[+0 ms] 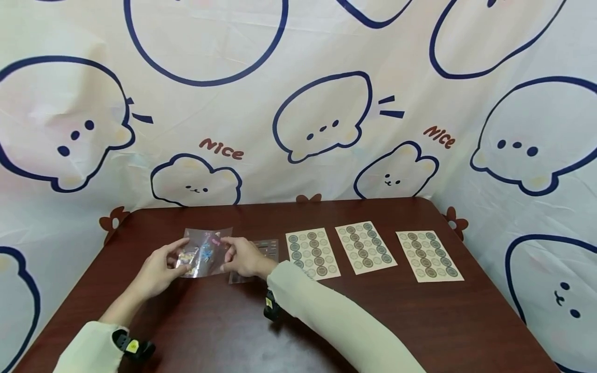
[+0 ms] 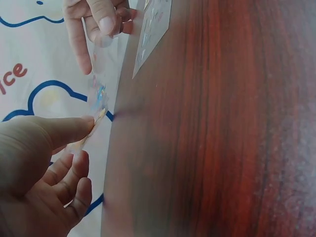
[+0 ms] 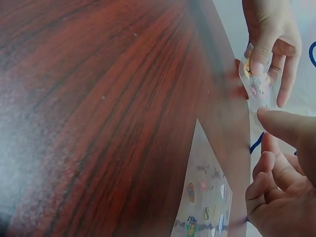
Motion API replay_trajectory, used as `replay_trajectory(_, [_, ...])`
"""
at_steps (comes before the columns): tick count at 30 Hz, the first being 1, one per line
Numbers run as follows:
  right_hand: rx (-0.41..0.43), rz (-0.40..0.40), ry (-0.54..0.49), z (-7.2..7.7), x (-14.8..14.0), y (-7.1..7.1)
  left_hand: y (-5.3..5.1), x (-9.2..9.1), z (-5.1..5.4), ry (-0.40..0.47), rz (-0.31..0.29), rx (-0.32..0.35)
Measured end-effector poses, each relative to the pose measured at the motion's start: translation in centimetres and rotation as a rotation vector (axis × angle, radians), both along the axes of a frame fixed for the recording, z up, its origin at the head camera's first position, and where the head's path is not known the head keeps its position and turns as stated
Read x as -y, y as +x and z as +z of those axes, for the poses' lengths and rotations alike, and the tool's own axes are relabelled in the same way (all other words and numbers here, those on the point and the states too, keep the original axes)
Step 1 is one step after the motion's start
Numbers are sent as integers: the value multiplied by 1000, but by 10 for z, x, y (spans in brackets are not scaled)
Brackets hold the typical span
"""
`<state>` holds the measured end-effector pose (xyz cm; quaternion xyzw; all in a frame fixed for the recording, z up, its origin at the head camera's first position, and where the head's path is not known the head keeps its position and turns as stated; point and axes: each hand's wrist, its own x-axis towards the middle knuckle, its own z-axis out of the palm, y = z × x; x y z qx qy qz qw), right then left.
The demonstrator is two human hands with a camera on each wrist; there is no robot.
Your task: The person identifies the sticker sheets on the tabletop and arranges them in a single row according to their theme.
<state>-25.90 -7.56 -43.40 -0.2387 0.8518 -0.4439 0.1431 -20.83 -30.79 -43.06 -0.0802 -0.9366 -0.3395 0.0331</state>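
Observation:
A clear, shiny sticker sheet [image 1: 205,254] with small blue, pink and yellow figures hangs between both hands above the table's left part. My left hand [image 1: 160,267] pinches its left edge, thumb in front and fingers behind. The opposite edge is pinched by my right hand [image 1: 244,257], between thumb and fingers. In the left wrist view the sheet [image 2: 98,94] appears nearly edge-on. In the right wrist view it looks slightly bent [image 3: 260,88]. A second clear sheet with small coloured pictures [image 3: 205,197] lies on the table below my right hand, partly hidden by it in the head view.
Three cream sheets of round coin-like prints lie in a row to the right: one near my right sleeve [image 1: 312,254], one in the middle [image 1: 366,247], one farther right [image 1: 430,256]. The dark wooden table [image 1: 224,331] meets a cartoon-printed cloth [image 1: 261,181] behind.

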Motion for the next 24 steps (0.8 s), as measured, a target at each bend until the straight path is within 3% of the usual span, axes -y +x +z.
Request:
replay_trajectory(14, [28, 48, -14, 5, -8, 13, 11, -4, 5, 10, -5, -12])
replay_trajectory(24, [-23, 71, 11, 5, -16, 22, 27, -7, 12, 13, -28, -48])
